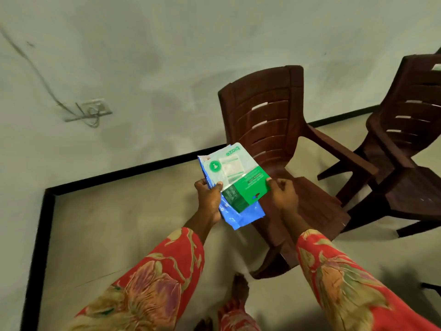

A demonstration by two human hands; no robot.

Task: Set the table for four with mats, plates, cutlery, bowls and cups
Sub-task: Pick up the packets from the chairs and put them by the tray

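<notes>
I hold a small stack of flat plastic packets in front of me, above the seat of a brown plastic chair (310,204). The top packet (235,173) is white and green with printed text. Under it lies a blue packet (248,215). My left hand (210,199) grips the stack's left edge, thumb on top. My right hand (284,193) pinches the green packet's right edge. No mats, plates, cutlery, bowls or cups are in view.
A second brown plastic chair (410,130) stands to the right. The wall (143,68) behind has a socket with a trailing cable (93,111) and a black skirting line. The floor is pale tile. My bare foot (238,292) shows at the bottom.
</notes>
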